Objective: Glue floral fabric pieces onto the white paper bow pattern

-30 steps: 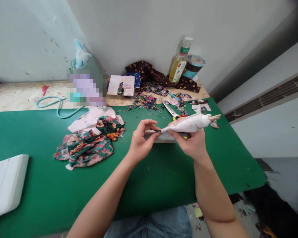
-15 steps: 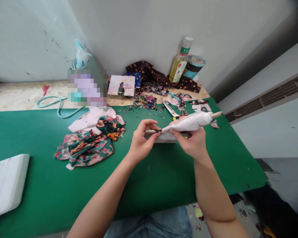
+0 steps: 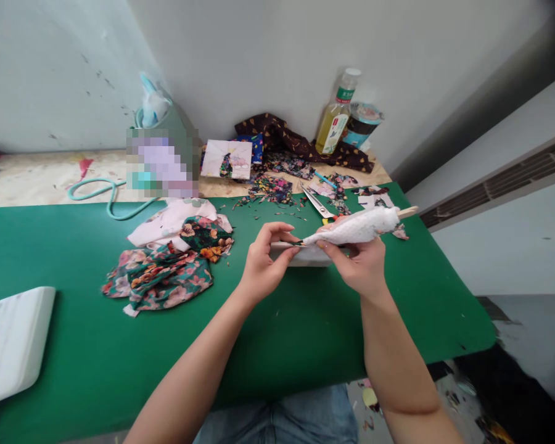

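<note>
My right hand (image 3: 358, 265) is closed round a long white fabric-wrapped piece (image 3: 356, 229) with a wooden stick end poking out at the right. It is held level above the green table (image 3: 305, 333). My left hand (image 3: 263, 259) pinches the thin left tip of that piece between thumb and fingers. A small white block (image 3: 305, 256) lies on the table just behind and under both hands.
A heap of floral fabric (image 3: 161, 271) lies left of my hands. Scissors (image 3: 317, 202) and cloth scraps (image 3: 272, 188) lie behind them. An oil bottle (image 3: 335, 114), a jar (image 3: 361, 123) and dark cloth stand by the wall. A white pad (image 3: 12, 345) sits at the left edge.
The white wrapped piece has tilted slightly, its stick end a little higher and further right. Both hands keep their grip in nearly the same place.
</note>
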Available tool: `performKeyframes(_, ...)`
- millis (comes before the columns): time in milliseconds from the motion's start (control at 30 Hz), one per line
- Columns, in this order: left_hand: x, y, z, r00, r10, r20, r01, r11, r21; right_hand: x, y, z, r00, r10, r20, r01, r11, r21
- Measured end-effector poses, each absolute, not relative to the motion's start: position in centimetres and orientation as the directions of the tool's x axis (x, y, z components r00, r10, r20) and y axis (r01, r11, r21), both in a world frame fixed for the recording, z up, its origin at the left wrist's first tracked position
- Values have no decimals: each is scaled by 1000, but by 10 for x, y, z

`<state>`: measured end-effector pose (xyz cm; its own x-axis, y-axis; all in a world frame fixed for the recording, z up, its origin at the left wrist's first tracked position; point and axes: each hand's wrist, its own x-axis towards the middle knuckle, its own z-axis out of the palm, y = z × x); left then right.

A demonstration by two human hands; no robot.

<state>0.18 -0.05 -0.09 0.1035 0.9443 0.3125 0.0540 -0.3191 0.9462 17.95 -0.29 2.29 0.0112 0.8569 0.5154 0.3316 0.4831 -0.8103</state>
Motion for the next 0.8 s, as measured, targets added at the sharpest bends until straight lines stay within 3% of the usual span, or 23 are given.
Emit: performKeyframes(800,2,0,-1,110,940,323,36,-329,944,181,-2,28,-113,789,603,387,594,-705)
